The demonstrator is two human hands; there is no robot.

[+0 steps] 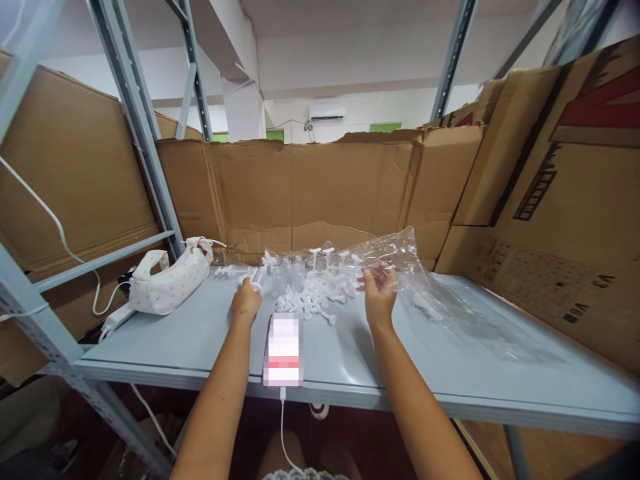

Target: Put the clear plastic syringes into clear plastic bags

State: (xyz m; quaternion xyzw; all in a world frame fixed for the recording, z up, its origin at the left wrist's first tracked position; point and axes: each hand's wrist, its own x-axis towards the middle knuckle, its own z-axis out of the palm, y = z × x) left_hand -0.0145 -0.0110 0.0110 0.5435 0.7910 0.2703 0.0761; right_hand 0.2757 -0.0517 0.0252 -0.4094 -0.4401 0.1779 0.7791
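My left hand (pixel 247 299) is closed around a clear plastic piece with a white part, left of a heap of small white plastic parts (pixel 305 297) on the grey shelf (pixel 340 353). Clear plastic cylinders (pixel 290 272) stand behind the heap, some white T-shaped pieces among them. To the right of the heap, my right hand (pixel 379 293) is raised with its fingers apart, by the edge of a clear plastic bag (pixel 400 250). Whether its fingers touch the bag is hard to tell. More white pieces (pixel 425 303) lie under the clear plastic at the right.
A phone (pixel 283 350) with a white cable lies at the shelf's front edge. On the left are a white patterned pouch (pixel 170 283) and a power strip (pixel 117 320). Cardboard (pixel 320 190) walls the back and sides; a metal post (pixel 145 140) rises at left.
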